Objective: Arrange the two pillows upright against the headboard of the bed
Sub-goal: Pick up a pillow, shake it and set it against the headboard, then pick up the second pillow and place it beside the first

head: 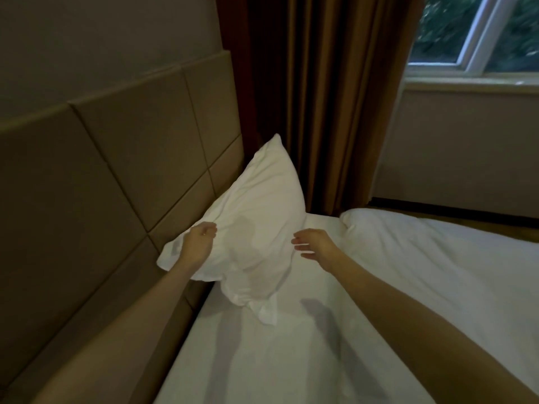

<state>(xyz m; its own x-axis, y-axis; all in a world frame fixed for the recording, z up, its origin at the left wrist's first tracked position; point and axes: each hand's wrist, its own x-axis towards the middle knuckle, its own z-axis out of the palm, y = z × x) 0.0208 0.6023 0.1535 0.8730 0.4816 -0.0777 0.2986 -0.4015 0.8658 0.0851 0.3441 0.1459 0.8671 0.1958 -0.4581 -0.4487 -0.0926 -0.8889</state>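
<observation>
Landmark: headboard (pixel 96 170), tan padded panels running along the left of the view.

Bed (pixel 291 360): white sheet, laid flat, its edge meeting the foot of the headboard. A white duvet (pixel 437 272) is bunched on the side of the bed away from the headboard. Brown curtain (pixel 320 97) hangs past the far end of the headboard; window (pixel 481 33) beyond it.

Pillow (pixel 256 211): one only in view, white, standing on the sheet and leaning back against the far end of the headboard. It sits tilted, one corner pointing up beside the curtain. Loose end of the pillowcase trails onto the sheet on the near side. Second pillow not visible.

Left hand (pixel 198 243): at the pillow's upper near edge, on the headboard side. Fingers curled loosely; contact with the fabric likely, but whether it pinches the case I cannot tell.

Right hand (pixel 313 244): just off the pillow's outer edge, away from the headboard. Fingers spread, holding nothing, apparently not touching.

Judgement: step in hand is setting the first pillow upright; roughly half the task at best. Next move probably calls for squaring this pillow so it stands straight, tucking the trailing case, then finding the second pillow and standing it beside the first, nearer along the headboard.
</observation>
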